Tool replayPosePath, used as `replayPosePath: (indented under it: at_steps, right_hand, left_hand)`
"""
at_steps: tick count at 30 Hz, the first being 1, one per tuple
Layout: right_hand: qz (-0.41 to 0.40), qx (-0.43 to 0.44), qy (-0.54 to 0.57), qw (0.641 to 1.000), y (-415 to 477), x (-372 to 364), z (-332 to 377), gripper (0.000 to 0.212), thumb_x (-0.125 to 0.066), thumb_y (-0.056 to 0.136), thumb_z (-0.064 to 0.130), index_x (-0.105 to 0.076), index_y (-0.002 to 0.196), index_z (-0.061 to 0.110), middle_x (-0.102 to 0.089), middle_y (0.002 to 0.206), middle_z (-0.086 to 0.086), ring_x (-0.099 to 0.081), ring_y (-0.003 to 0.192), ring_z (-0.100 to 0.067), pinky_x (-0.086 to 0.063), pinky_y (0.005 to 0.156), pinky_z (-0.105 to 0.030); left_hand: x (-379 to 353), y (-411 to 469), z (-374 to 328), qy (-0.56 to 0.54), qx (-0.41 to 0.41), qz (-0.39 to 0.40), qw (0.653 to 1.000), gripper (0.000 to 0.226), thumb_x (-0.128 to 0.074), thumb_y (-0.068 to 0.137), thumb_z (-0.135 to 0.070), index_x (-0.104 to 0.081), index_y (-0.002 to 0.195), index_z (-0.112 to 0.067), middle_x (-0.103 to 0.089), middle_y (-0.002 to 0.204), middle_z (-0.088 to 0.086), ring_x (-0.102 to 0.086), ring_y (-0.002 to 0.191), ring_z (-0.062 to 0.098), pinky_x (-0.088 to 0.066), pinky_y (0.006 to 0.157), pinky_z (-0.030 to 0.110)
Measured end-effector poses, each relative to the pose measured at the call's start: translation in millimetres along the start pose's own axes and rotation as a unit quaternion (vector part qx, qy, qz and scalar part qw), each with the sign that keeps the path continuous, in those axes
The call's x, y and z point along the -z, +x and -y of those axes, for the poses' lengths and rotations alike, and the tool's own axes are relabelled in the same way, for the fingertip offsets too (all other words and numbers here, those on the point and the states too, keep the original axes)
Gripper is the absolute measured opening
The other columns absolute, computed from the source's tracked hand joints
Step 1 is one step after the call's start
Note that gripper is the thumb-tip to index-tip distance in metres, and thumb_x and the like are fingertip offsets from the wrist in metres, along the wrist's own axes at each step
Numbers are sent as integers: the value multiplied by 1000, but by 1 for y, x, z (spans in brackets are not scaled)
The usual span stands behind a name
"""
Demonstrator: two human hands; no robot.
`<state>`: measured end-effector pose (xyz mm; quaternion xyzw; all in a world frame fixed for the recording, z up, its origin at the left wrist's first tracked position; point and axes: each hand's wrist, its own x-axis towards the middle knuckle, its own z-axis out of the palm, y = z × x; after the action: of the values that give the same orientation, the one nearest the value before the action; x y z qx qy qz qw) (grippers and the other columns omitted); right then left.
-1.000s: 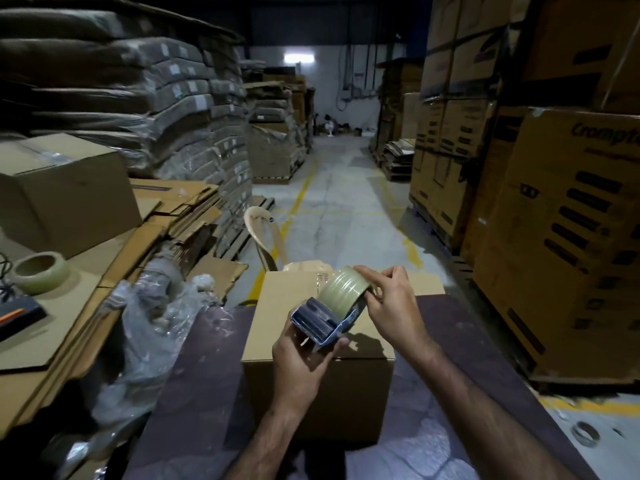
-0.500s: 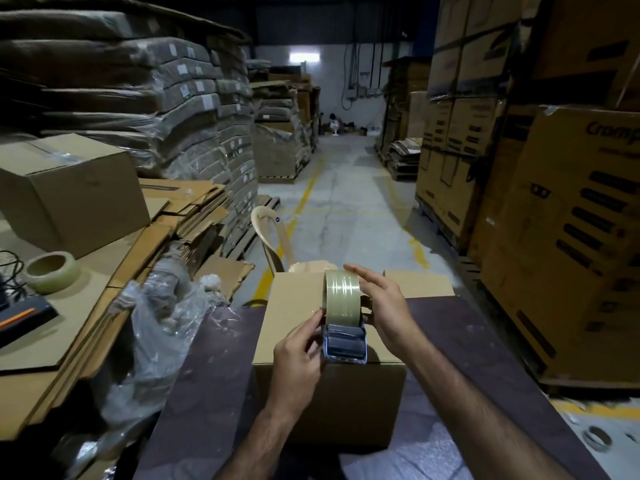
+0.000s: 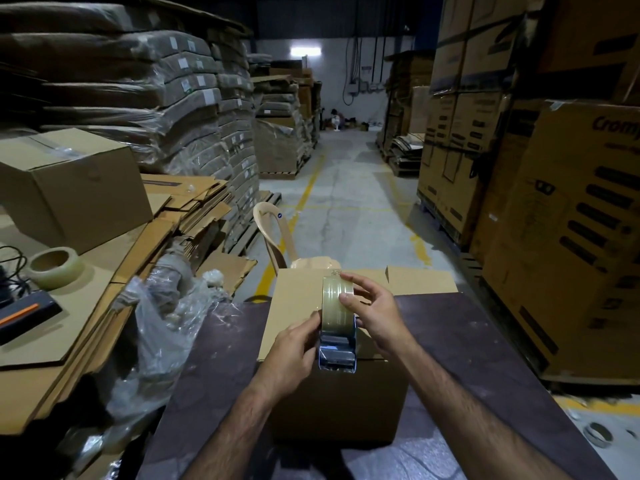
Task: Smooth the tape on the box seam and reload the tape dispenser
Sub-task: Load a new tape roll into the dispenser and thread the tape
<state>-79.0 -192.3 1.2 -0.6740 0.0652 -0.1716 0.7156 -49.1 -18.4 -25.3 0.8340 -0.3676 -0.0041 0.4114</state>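
We are holding the tape dispenser [image 3: 337, 353] upright over the near top edge of the box [image 3: 332, 400], which is sitting on the dark table [image 3: 485, 341]. Our left hand [image 3: 294, 355] is gripping the dispenser's left side. Our right hand [image 3: 375, 315] is curling thumb and fingers round the tape roll [image 3: 336, 299] on it.

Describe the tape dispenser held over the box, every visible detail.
The tape dispenser is hand-held, with a shiny bluish frame, seen end-on and held over the top of the cardboard box. A yellowish clear tape roll stands on edge at its far end. The left hand grips its left side; the right hand holds the roll with thumb and fingers. Its blade cannot be made out.
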Motion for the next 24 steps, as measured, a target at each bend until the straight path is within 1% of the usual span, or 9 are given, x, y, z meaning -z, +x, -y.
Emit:
replayPosePath:
  at_steps: [2, 5, 8, 11, 12, 15, 19, 22, 24]
  right_hand:
    - [-5, 1, -19, 1000, 0, 0, -4, 38, -71, 83, 8, -67, 112, 33, -58, 127, -5, -54, 117, -23, -55, 86, -51]
    - [-10, -2, -23, 1000, 0, 0, -5, 38, -70, 84, 9, -66, 116, 30, -57, 127, -6, -54, 117, -22, -56, 85, -50]
    - [-6, 2, -33, 999, 2, 0, -5, 39, -70, 84, 10, -64, 117, 30, -58, 126, -5, -54, 118, -21, -55, 86, -50]
    - [-6, 10, -42, 999, 4, 0, -8, 44, -72, 84, 13, -61, 122, 31, -59, 124, -5, -55, 117, -20, -54, 89, -50]
    - [-9, 12, -50, 999, 5, 0, -9, 46, -72, 84, 14, -60, 123, 32, -59, 125, -5, -55, 117, -19, -54, 90, -49]
    - [-8, 13, -64, 998, 5, 0, -13, 48, -73, 83, 20, -57, 123, 41, -58, 127, -7, -54, 119, -21, -54, 91, -49]
    - [-9, 19, -106, 994, 2, 4, -15, 52, -72, 84, 25, -51, 130, 38, -59, 123, -4, -57, 114, -19, -56, 86, -39]
    - [-53, 32, -153, 986, -4, 6, -15, 53, -72, 84, 27, -51, 133, 29, -61, 113, 2, -61, 103, -15, -57, 81, -32]
    - [-111, 86, -237, 961, -13, 9, -14, 47, -71, 84, 28, -55, 129, 25, -60, 107, 6, -59, 95, -7, -56, 75, -27]
  left_hand:
    - [1, 3, 2, 15, 4, 9, 1000, 54, -58, 90, -2, -49, 135, -31, -63, 123, -8, -56, 111, 2, -47, 99, 19]
    - [1, 4, 2, 6, 16, 17, 1000, 53, -54, 91, 0, -51, 134, -30, -65, 121, -7, -58, 110, 3, -47, 96, 16]
    - [2, 4, 1, -2, 27, 5, 1000, 48, -52, 92, -2, -54, 132, -27, -68, 118, -4, -61, 107, 5, -51, 94, 19]
    - [3, 2, -4, -19, 35, -22, 999, 48, -53, 93, -1, -55, 133, -26, -67, 116, -11, -59, 100, -7, -43, 85, 1]
    - [3, 1, -5, -23, 42, -37, 998, 47, -54, 93, -1, -55, 134, -25, -66, 116, -13, -58, 99, -11, -42, 84, -1]
    - [3, -2, -5, -44, 89, -86, 991, 42, -57, 93, -3, -56, 133, -16, -68, 117, -5, -63, 97, -4, -47, 80, 1]
    - [4, -8, -9, -28, 120, -146, 982, 29, -65, 89, -11, -66, 119, -13, -68, 90, -13, -62, 80, -8, -45, 64, -1]
    - [2, -14, -12, -36, 149, -140, 978, 27, -67, 89, -15, -67, 116, -14, -68, 84, -14, -64, 77, -5, -47, 59, 1]
    - [1, -17, -15, -36, 165, -137, 976, 27, -68, 88, -20, -68, 115, -15, -69, 83, -13, -63, 77, -5, -46, 58, 1]
